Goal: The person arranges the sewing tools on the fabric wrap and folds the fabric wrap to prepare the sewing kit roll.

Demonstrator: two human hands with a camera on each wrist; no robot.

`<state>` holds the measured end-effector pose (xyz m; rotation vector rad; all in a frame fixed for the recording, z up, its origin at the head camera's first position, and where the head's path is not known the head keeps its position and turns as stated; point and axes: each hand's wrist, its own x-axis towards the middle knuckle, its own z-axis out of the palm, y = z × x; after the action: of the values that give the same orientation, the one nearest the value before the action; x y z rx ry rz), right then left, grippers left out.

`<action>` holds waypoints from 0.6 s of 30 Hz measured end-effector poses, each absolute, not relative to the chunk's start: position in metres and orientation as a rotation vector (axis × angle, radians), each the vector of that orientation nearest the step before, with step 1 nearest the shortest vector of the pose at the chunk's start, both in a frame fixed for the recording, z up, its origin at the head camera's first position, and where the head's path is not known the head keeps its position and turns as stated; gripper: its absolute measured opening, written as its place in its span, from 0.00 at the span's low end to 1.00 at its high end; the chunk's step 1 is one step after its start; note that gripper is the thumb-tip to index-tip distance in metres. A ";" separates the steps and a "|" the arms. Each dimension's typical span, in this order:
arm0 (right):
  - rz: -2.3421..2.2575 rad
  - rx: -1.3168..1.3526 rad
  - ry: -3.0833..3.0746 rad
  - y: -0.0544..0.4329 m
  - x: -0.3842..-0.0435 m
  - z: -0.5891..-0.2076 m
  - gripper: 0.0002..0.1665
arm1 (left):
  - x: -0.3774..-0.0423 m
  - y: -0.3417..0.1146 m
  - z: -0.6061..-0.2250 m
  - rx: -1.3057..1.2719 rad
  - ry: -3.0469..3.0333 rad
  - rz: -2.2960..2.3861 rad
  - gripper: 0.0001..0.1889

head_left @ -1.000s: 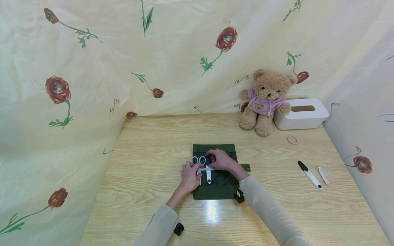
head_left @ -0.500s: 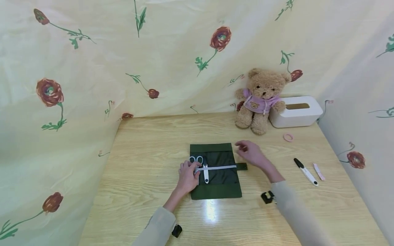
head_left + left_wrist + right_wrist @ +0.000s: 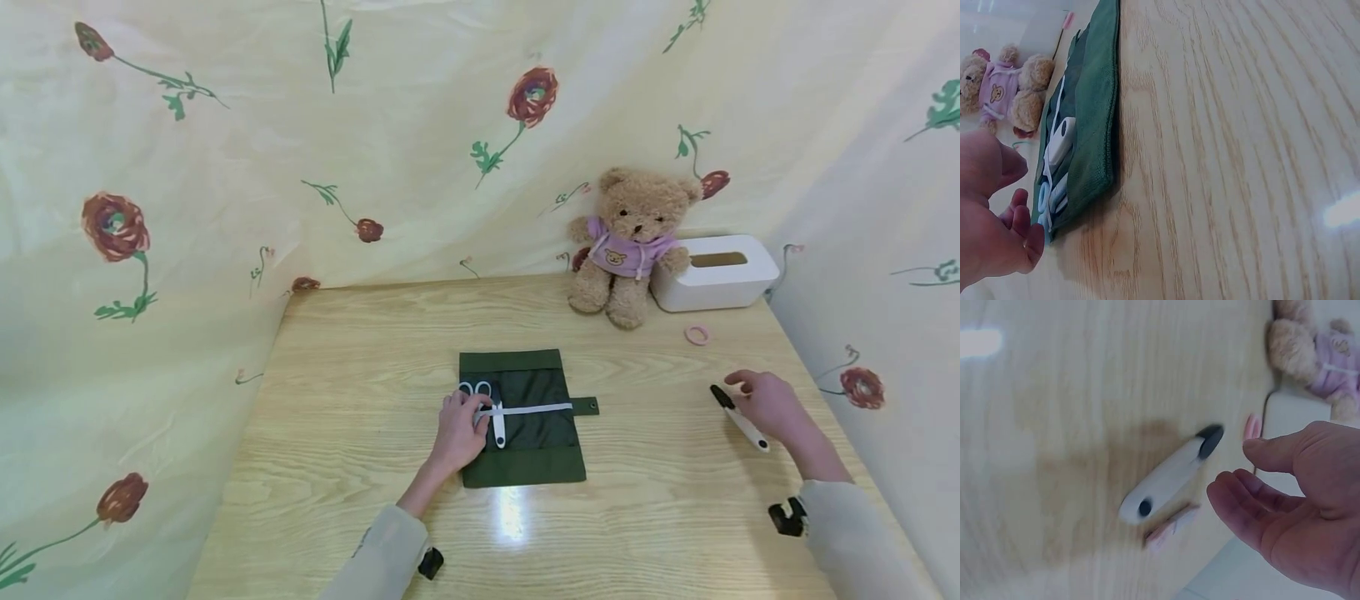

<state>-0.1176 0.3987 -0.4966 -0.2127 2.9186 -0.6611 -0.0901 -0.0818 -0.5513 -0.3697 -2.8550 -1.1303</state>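
A dark green fabric pouch [image 3: 525,472] lies unfolded on the table. A white elastic band [image 3: 540,408] crosses it, over scissors [image 3: 484,383] with pale ring handles and a white-handled tool [image 3: 500,429] with a dark end. My left hand [image 3: 459,429] rests at the pouch's left side, bent fingers over the scissors and partly hiding them; thumb and fingers stand apart in the left wrist view. At the far right, my right hand [image 3: 772,408] hovers beside a loose white-handled tool [image 3: 1163,478] with a black cap, holding nothing, thumb and fingers apart.
A small pink-and-white strip [image 3: 1172,525] lies beside the loose tool. Farther back are a pink ring [image 3: 697,335], a teddy bear [image 3: 630,250] in a lilac hoodie and a white tissue box [image 3: 712,287]. Flowered cloth [image 3: 420,125] hangs around the wooden table [image 3: 360,358].
My right hand has left the pouch and moved right to the loose white-handled tool. My left hand has stayed on the pouch. The head view has shifted slightly.
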 end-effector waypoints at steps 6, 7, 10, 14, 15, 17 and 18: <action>-0.591 -0.210 2.890 0.407 -0.118 -0.503 0.17 | -0.090 -0.083 -0.550 -0.359 -2.864 -1.157 0.11; -0.592 -0.204 2.881 0.407 -0.119 -0.504 0.18 | -0.089 -0.083 -0.550 -0.357 -2.866 -1.159 0.11; -0.595 -0.196 2.865 0.406 -0.120 -0.508 0.20 | -0.089 -0.083 -0.550 -0.353 -2.868 -1.166 0.11; -0.580 -0.197 2.858 0.405 -0.120 -0.512 0.22 | -0.089 -0.083 -0.551 -0.355 -2.883 -1.160 0.11; -0.578 -0.197 2.859 0.404 -0.121 -0.513 0.23 | -0.089 -0.083 -0.551 -0.353 -2.889 -1.157 0.11; -0.579 -0.198 2.858 0.403 -0.122 -0.513 0.23 | -0.089 -0.083 -0.551 -0.355 -2.896 -1.145 0.11; -0.585 -0.197 2.852 0.402 -0.122 -0.514 0.24 | -0.089 -0.082 -0.551 -0.361 -2.895 -1.135 0.11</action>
<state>-0.1224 0.4018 -0.5137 -0.1969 2.8525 -0.5849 -0.0892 -0.0825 -0.5510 -0.3608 -2.8946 -1.1345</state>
